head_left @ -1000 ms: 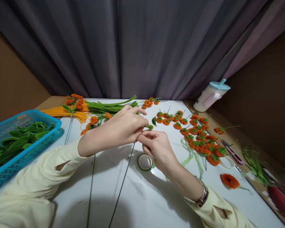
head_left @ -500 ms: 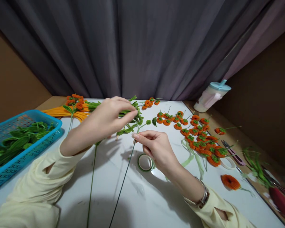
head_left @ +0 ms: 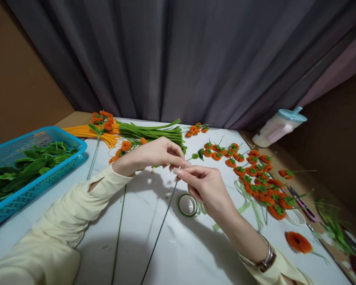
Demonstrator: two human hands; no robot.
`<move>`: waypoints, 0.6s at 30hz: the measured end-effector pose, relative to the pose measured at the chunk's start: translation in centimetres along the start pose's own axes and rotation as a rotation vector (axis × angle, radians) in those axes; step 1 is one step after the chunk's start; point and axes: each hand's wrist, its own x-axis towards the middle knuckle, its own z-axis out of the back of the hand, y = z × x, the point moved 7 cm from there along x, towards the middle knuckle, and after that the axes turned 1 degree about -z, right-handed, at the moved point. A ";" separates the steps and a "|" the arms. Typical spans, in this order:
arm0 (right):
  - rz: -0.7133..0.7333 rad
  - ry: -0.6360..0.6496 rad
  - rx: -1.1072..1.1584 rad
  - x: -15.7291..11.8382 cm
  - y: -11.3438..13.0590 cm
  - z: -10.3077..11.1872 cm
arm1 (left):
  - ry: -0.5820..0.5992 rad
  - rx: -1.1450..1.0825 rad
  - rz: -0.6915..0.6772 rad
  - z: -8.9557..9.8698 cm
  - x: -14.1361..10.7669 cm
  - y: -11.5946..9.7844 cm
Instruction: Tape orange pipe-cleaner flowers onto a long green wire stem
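Observation:
My right hand (head_left: 206, 184) pinches a thin dark green wire stem (head_left: 160, 233) near its top, and the stem slants down toward me. My left hand (head_left: 163, 153) is closed at the same spot, its thumb and fingertips on the upper end of the stem, touching my right fingertips. Just beyond them a small green bud-like tip (head_left: 195, 156) pokes out to the right. A roll of green tape (head_left: 188, 205) lies on the white table below my right hand. Left of the held stem lies another green stem (head_left: 119, 233), its top hidden behind my left hand.
A blue basket (head_left: 77, 154) of green leaves stands at left. Orange pipe cleaners (head_left: 77, 131), green pipe cleaners (head_left: 154, 131) and a flower spray (head_left: 102, 122) lie at the back. Several orange flowers (head_left: 261, 180), scissors (head_left: 304, 206) and a lidded cup (head_left: 279, 128) are at right.
My left hand has come down and right from above the stem and closed on its upper end beside my right fingertips. The view has shifted slightly, with my right hand still pinching.

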 end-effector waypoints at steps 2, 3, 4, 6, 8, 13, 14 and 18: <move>-0.019 0.018 -0.040 0.2 -0.1 -0.1 | -0.019 0.002 -0.001 0.1 0.0 0.0; -0.032 0.025 -0.066 0.3 -0.2 -0.1 | -0.033 0.017 0.004 0.1 0.0 0.0; -0.043 0.032 -0.102 0.4 -0.2 -0.1 | -0.048 0.042 0.016 0.1 -0.1 0.1; -0.045 0.044 -0.191 0.5 -0.1 -0.1 | -0.079 0.102 0.035 0.0 -0.1 0.2; -0.019 0.053 -0.259 0.5 0.2 -0.1 | -0.102 0.159 0.036 -0.3 -0.1 0.1; 0.015 0.062 -0.301 0.4 0.6 0.1 | -0.175 0.276 -0.006 -0.5 -0.2 -0.3; 0.009 0.070 -0.296 0.4 0.5 0.1 | -0.179 0.277 -0.011 -0.4 -0.1 -0.2; -0.022 0.077 -0.259 0.5 0.3 0.3 | -0.010 0.060 0.027 -1.1 0.4 1.4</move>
